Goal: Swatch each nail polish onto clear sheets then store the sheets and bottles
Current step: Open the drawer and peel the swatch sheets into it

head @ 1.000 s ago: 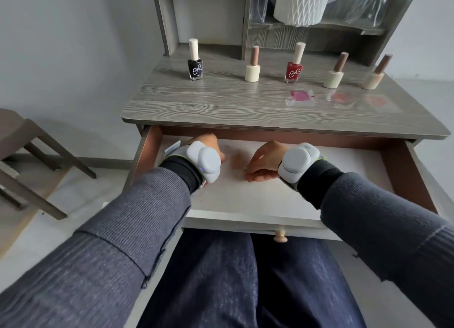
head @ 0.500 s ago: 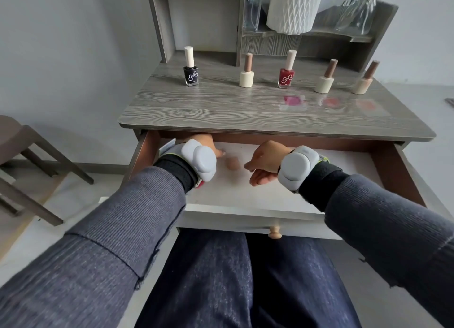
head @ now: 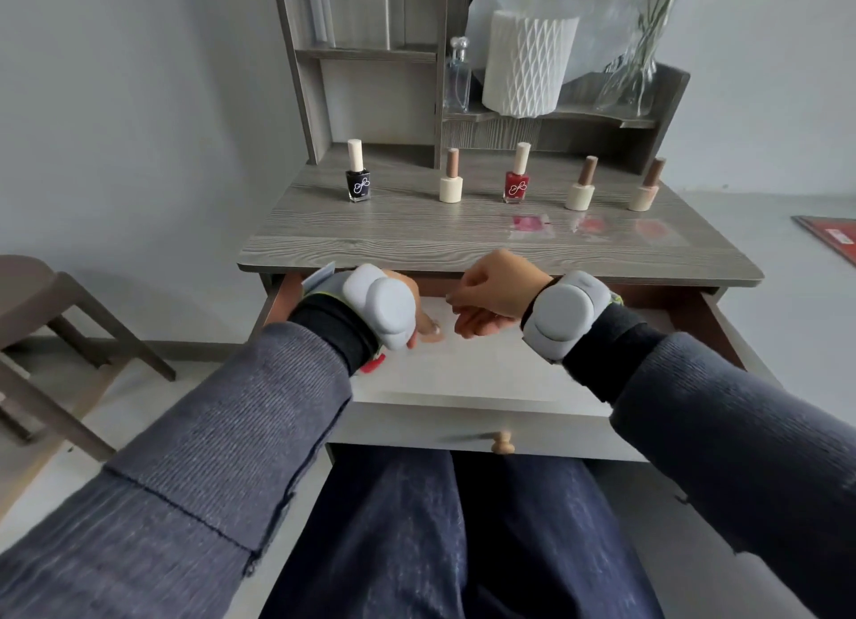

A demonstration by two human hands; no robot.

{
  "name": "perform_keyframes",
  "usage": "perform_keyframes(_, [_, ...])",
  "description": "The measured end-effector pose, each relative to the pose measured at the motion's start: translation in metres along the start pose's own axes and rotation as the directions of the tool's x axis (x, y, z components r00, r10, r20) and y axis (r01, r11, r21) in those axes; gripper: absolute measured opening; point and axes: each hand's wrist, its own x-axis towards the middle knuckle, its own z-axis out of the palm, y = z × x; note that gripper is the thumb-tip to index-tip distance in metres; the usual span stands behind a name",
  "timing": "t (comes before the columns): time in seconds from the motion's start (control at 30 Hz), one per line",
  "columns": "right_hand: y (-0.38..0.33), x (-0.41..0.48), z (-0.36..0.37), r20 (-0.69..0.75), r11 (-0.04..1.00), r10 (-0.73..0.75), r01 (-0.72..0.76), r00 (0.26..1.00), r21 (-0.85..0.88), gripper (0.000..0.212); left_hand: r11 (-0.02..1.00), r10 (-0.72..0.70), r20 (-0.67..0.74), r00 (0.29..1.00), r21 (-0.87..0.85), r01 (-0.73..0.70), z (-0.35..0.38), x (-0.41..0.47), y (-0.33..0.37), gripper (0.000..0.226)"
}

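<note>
Both hands are over the open drawer (head: 486, 414), mid-frame. The right hand (head: 491, 289) has its fingers curled, apparently empty; the left hand (head: 410, 303) is mostly hidden, so I can't tell its grip. The swatched clear sheets (head: 597, 227) lie right of centre on the desk (head: 370, 238), below the bottles (head: 515, 187). They're likely thin, floppy and slick, so lift them by bare edges.

- left hand (head: 417, 308) sitting mostly behind grey wrist device (head: 380, 305); only the thumb is showing, grip unreadable
- right hand (head: 493, 289) fingertips curling out of sight; pinching anything or not, cannot tell
- drawer (head: 486, 373) rear running under counter (head: 417, 234) edge
- clear sheets (head: 597, 227) outlines blurring into woodgrain
- stool (head: 41, 303) being cut by left edge, glass vase (head: 634, 76) by top
</note>
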Motion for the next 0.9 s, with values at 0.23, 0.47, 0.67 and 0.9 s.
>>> perform_keyframes(0.23, [0.004, -0.004, -0.019, -0.398, 0.968, -0.233, 0.250, 0.887, -0.010, 0.018, 0.992, 0.110, -0.117, 0.987, -0.049, -0.116, -0.034, -0.024, 0.030, 0.039])
perform_keyframes(0.47, [0.027, 0.008, -0.045, -0.633, 0.960, -0.278, 0.214, 0.722, -0.177, 0.011, 0.932, 0.222, -0.565, 0.795, -0.115, -0.342, -0.035, -0.014, 0.050, 0.036])
perform_keyframes(0.67, [0.051, 0.018, -0.061, -0.599, 0.926, -0.334, 0.133, 0.727, -0.354, 0.017, 0.941, 0.318, -0.678, 0.662, 0.143, -0.306, -0.021, 0.014, 0.062, 0.032])
perform_keyframes(0.9, [0.066, 0.018, -0.060, -0.614, 0.830, -0.378, -0.041, 0.692, -0.557, 0.037, 0.946, 0.322, -0.607, 0.727, 0.228, -0.228, -0.008, 0.034, 0.068, 0.047])
